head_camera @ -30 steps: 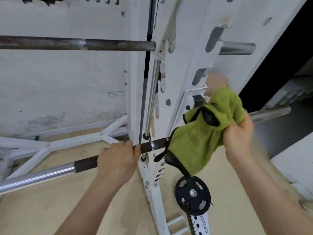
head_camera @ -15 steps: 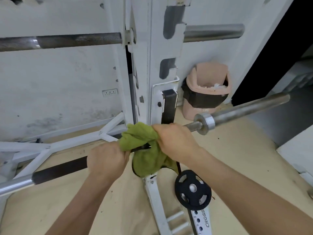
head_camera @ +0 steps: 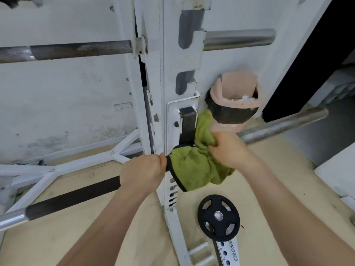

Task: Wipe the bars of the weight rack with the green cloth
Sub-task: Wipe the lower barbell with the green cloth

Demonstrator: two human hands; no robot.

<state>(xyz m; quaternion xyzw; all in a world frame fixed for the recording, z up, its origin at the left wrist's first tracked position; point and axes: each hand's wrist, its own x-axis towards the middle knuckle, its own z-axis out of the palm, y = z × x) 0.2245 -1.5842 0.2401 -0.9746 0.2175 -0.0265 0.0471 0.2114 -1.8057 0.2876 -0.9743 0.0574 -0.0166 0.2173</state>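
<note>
- Head view looks down on a green cloth [head_camera: 194, 167] bunched around the lower bar [head_camera: 76, 196] of a white weight rack [head_camera: 153, 77], just right of the rack's upright.
- Its fabric is a fuzzy olive-green terry with a black trim along one edge; it hangs in loose folds below the bar, and a flap rises beside the black bar catch [head_camera: 189, 125].
- Right hand [head_camera: 228, 152] is closed on the cloth, fingers pressed into the folds where the bar passes through; the hand is slightly blurred.
- Left hand [head_camera: 144, 171] is fisted around the bare bar just left of the cloth, thumb side touching the black trim.
- Left of that hand the bar shows a dark section, then bright metal; right of the cloth its silver sleeve [head_camera: 284, 125] runs up to the right.
- An upper bar [head_camera: 80, 49] sits across the rack higher up.
- A black weight plate [head_camera: 219, 217] lies low by the rack's base, and a pink bin [head_camera: 236, 91] stands against the wall behind.
</note>
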